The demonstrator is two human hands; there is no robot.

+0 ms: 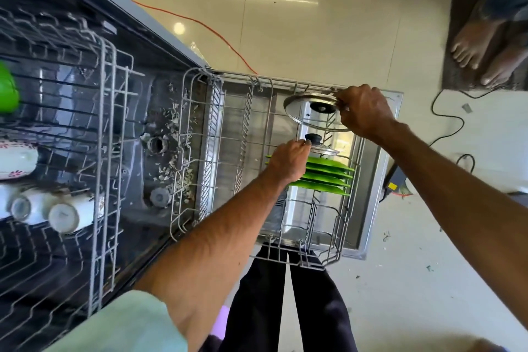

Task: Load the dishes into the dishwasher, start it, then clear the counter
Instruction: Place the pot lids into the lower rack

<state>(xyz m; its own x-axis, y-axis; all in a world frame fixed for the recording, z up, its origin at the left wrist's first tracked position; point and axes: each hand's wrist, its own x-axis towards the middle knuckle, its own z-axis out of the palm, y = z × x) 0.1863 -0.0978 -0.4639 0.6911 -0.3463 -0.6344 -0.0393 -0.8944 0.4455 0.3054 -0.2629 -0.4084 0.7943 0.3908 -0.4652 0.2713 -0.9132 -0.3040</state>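
Observation:
The dishwasher's lower rack (285,86) is pulled out over the open door. My right hand (364,110) grips the rim of a large glass lid (308,117) with a steel edge, held tilted over the rack's far right part. My left hand (288,161) pinches the black knob of a smaller glass lid (320,146) that stands on edge in the rack. Just behind it, several green plates (328,177) stand in the tines. The upper rack (108,123) at left holds white cups (61,216), a patterned white bowl (17,158) and a green item (7,88).
Debris lies on the dishwasher tub floor (168,151). An orange cable (223,37) and a black cable (445,123) run over the tiled floor. Another person's bare feet (483,51) stand on a dark mat at top right. My dark trousers (285,308) are below the rack.

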